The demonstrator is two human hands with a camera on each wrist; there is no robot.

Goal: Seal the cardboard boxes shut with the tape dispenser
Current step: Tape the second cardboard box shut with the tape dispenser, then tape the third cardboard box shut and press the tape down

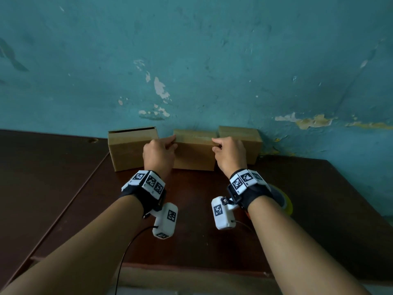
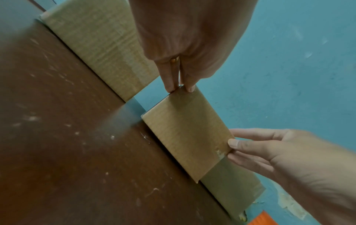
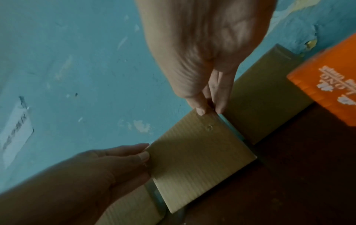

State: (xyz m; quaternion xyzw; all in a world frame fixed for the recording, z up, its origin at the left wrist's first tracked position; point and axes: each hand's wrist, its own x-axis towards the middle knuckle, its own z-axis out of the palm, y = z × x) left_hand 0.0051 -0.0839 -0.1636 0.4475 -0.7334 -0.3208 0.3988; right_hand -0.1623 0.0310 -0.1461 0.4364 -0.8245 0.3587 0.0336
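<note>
Three brown cardboard boxes stand in a row against the teal wall. The middle box (image 1: pixel 194 154) (image 2: pixel 188 137) (image 3: pixel 198 159) is held at both ends. My left hand (image 1: pixel 172 143) (image 2: pixel 180 89) pinches its upper left corner, thumb on the front face. My right hand (image 1: pixel 215 144) (image 3: pixel 210 110) pinches its upper right corner the same way. The left box (image 1: pixel 127 150) shows a dark gap under its top flap. The right box (image 1: pixel 251 143) sits slightly further back. The tape dispenser (image 1: pixel 284 202) (image 3: pixel 327 85), orange with a yellowish roll, lies on the table, partly hidden under my right wrist.
The dark brown table (image 1: pixel 202 231) runs from the wall to a front edge near my elbows. A seam splits off a second panel (image 1: pixel 42 188) at the left. The wall (image 1: pixel 191 71) has peeling paint, and a cable trails from the left wrist camera.
</note>
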